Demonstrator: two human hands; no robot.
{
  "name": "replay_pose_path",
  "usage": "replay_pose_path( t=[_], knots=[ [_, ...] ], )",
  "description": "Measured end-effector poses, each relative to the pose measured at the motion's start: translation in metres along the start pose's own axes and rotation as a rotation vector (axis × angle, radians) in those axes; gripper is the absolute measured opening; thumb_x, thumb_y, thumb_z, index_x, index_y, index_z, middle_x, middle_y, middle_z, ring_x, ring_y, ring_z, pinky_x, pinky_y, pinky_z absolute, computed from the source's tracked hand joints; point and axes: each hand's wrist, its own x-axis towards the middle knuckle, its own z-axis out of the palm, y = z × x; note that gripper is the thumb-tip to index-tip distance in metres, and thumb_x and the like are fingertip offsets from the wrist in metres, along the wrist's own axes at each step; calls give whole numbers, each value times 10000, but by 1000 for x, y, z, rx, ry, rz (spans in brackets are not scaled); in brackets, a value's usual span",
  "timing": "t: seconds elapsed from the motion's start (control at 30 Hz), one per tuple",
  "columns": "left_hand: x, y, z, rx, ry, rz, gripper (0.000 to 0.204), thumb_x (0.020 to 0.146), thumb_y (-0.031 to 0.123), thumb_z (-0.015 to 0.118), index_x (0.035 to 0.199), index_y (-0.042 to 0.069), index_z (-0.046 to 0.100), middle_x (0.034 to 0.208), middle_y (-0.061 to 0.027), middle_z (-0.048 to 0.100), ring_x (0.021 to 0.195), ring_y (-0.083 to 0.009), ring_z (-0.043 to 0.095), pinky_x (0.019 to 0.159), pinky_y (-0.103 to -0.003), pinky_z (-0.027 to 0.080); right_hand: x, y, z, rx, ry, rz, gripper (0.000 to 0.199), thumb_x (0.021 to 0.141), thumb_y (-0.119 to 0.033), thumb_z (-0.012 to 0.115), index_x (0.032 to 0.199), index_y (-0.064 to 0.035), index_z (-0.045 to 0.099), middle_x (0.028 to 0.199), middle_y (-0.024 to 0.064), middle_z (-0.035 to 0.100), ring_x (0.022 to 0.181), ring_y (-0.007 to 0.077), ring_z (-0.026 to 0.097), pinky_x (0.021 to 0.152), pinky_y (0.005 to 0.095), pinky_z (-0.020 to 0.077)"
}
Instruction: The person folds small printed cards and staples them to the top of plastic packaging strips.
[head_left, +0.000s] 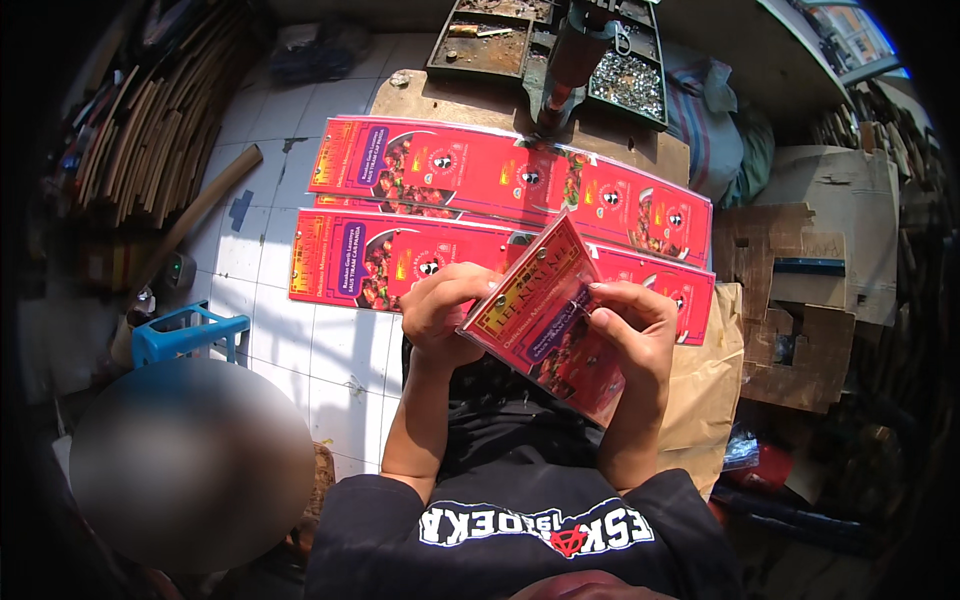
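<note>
Both of my hands are on a red printed sign (552, 345) with a yellow panel and a metal ring near its edge. It is tilted above my lap. My left hand (440, 312) is closed around its left edge. My right hand (640, 330) pinches it at the right side with thumb and forefinger; the exact spot under the fingertips is hard to make out. Just beyond my hands lie two long red printed strips, a far strip (510, 178) and a near strip (360, 258), with food pictures and purple panels. The held sign covers part of the near strip.
A wooden bench (405, 100) bears an upright press-like tool (575, 65) and a tray of small metal pieces (628, 85). Brown paper (710, 385) hangs at the right, beside cut cardboard (790, 290). On the left stand a blue stool (190, 335) and stacked boards (150, 130).
</note>
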Motion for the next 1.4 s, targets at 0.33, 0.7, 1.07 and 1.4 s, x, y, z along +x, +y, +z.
replay_pose_path(
  t=[0.33, 0.7, 1.07, 1.4],
  knots=[
    [-4, 4, -5, -341, -29, -24, 278, 858, 226, 739, 883, -15, 602, 779, -154, 667, 662, -212, 667, 604, -319, 545, -5, -2, 2, 92, -122, 16, 264, 800, 40, 729, 1060, 48, 688, 933, 85, 702, 819, 96, 647, 738, 221, 510],
    [-6, -11, -4, -718, 149, -667, 317, 1054, 273, 378, 831, 59, 446, 776, -127, 617, 664, -154, 605, 621, -271, 515, -5, -8, 5, -42, 104, -64, 268, 807, 69, 709, 1072, 44, 688, 910, 60, 701, 818, 90, 645, 745, 221, 509],
    [10, 16, -19, -214, -440, -874, 353, 970, 244, 605, 1165, -50, 598, 940, -91, 691, 792, -122, 658, 708, -283, 556, 2, 3, 10, -263, 72, -123, 262, 816, 63, 709, 1076, 40, 687, 934, 65, 698, 833, 95, 648, 768, 224, 510],
    [15, 5, -34, -572, 136, -902, 379, 978, 195, 570, 1262, -54, 528, 1033, -151, 687, 817, -184, 702, 650, -284, 590, -17, -17, 29, -506, 312, -475, 325, 762, 14, 755, 1071, -41, 672, 825, 91, 707, 918, 216, 679, 1086, 457, 304]
  ],
)
